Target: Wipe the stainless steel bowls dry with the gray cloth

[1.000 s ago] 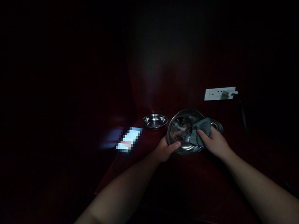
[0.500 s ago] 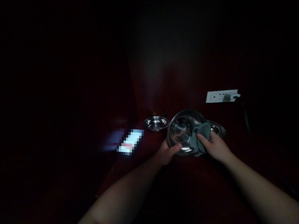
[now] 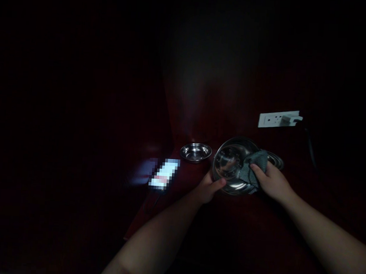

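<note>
A shiny steel bowl [image 3: 229, 160] is held up and tilted so its inside faces me. My left hand [image 3: 209, 188] is closed on its lower left rim, with the thumb over the edge and the other fingers hidden beneath. Pinched in my right hand [image 3: 271, 179] is a grey-green cloth [image 3: 253, 168], folded over the bowl's right rim and touching the inside wall. The right fingers behind the cloth are out of sight.
The room is very dark. On the dark red table [image 3: 179, 199] a small steel dish [image 3: 196, 153] stands left of the bowl, and another steel dish [image 3: 277, 160] sits partly hidden behind my right hand. A lit phone [image 3: 164, 175] lies at left. A wall socket [image 3: 278, 119] holds a plugged-in charger [image 3: 292, 119].
The whole scene has shifted slightly right in view. Both hands keep their hold on the bowl and the cloth, and the cloth remains at the right rim.
</note>
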{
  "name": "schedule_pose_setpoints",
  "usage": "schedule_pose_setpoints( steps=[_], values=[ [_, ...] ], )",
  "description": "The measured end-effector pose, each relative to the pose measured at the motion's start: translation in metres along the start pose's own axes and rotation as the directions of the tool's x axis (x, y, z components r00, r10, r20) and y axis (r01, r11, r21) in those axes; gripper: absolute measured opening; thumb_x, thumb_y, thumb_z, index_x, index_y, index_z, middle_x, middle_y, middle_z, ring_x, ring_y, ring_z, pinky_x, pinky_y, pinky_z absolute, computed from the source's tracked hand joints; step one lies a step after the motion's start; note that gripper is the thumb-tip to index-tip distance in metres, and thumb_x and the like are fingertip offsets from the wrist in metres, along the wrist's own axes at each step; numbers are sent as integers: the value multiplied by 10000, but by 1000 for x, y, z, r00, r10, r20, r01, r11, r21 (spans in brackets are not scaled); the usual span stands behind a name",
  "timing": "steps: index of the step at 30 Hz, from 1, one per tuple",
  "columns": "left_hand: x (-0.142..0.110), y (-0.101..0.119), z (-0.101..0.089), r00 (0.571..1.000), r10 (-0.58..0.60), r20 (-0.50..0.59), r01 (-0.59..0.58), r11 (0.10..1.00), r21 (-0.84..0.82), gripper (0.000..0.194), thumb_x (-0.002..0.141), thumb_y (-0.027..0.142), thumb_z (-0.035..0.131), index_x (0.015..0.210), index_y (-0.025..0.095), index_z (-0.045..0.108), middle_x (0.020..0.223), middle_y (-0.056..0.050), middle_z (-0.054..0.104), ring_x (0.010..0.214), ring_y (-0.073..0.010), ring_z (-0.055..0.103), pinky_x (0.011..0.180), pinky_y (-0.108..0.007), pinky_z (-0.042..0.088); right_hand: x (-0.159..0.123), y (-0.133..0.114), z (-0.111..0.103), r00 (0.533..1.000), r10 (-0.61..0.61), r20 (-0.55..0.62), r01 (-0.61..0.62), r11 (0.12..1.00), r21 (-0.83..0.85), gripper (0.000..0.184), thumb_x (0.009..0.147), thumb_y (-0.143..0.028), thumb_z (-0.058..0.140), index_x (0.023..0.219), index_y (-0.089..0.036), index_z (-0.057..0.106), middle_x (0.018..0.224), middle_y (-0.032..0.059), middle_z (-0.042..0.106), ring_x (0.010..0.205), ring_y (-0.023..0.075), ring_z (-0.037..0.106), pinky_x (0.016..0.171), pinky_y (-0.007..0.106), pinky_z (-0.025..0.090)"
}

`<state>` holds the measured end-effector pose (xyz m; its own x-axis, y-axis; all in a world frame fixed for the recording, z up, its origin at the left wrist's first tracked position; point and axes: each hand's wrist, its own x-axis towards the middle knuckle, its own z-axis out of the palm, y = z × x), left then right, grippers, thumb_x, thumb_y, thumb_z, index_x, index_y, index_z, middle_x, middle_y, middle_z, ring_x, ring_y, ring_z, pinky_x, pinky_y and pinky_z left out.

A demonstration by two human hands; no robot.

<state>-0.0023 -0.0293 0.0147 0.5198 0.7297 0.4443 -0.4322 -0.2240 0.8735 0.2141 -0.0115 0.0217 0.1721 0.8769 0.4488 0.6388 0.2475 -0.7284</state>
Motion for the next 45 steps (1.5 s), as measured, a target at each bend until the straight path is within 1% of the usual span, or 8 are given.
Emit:
schedule_pose_setpoints(
  steps=[5, 10, 15, 21, 25, 33, 38, 45],
  values=[
    [2, 6, 6, 998, 56, 26, -56, 998, 10, 727, 748, 442, 657, 1368, 157, 407, 1410, -149, 439, 1316, -327, 386, 1098, -481, 290, -1, 0, 2, 1000, -15, 6, 14, 999, 42, 304, 810, -450, 491, 935, -193, 594, 930, 107, 687, 856, 272, 645, 768, 388, 502],
    [2, 3, 5, 996, 92, 12, -92, 994, 56, 662, 774, 462, 621, 1341, 165, 451, 1406, -137, 449, 1305, -320, 402, 1087, -474, 309, -2, -1, 2, 999, -9, 42, 5, 995, 97, 322, 801, -456, 520, 958, -182, 583, 953, 108, 687, 867, 261, 647, 775, 376, 505],
    [1, 0, 4, 989, 150, 7, -150, 985, 82, 571, 827, 401, 574, 1333, 164, 459, 1395, -127, 465, 1295, -297, 422, 1088, -460, 310, -3, -4, 3, 998, 0, 65, -9, 992, 127, 317, 802, -444, 529, 966, -176, 577, 940, 103, 689, 847, 249, 651, 760, 362, 510],
    [2, 1, 4, 988, 155, 12, -155, 983, 98, 588, 824, 418, 574, 1335, 158, 447, 1393, -135, 465, 1284, -298, 433, 1084, -457, 316, -2, -2, 4, 997, -6, 75, -3, 992, 129, 320, 813, -447, 518, 965, -172, 577, 937, 103, 684, 840, 244, 647, 769, 364, 507],
    [2, 2, 5, 984, 176, 8, -176, 979, 100, 562, 822, 391, 581, 1316, 153, 460, 1420, -134, 429, 1310, -299, 398, 1093, -461, 304, -2, 2, 5, 997, -11, 75, 2, 993, 115, 326, 816, -454, 518, 974, -176, 581, 933, 98, 681, 838, 246, 646, 774, 378, 507],
    [1, 2, 7, 985, 170, -38, -161, 972, 170, 570, 821, 445, 557, 1305, 158, 465, 1401, -122, 456, 1291, -284, 424, 1079, -446, 327, -4, 5, 8, 998, -44, 44, 37, 988, 149, 300, 816, -446, 533, 962, -191, 590, 937, 89, 691, 857, 247, 657, 775, 382, 518],
    [2, 0, 6, 983, 164, -79, -143, 964, 222, 548, 831, 436, 546, 1297, 155, 482, 1385, -118, 477, 1281, -277, 439, 1078, -434, 331, -8, -2, 8, 999, 1, 47, -8, 987, 161, 300, 809, -431, 538, 959, -178, 594, 930, 97, 700, 850, 244, 661, 768, 373, 520],
    [1, 1, 6, 982, 136, -130, -101, 965, 240, 536, 826, 430, 556, 1290, 169, 498, 1312, -113, 549, 1246, -275, 476, 1076, -449, 331, -10, -4, 9, 997, 37, 72, -51, 979, 198, 315, 812, -435, 528, 968, -168, 592, 951, 109, 696, 850, 247, 661, 771, 383, 519]
  ],
)
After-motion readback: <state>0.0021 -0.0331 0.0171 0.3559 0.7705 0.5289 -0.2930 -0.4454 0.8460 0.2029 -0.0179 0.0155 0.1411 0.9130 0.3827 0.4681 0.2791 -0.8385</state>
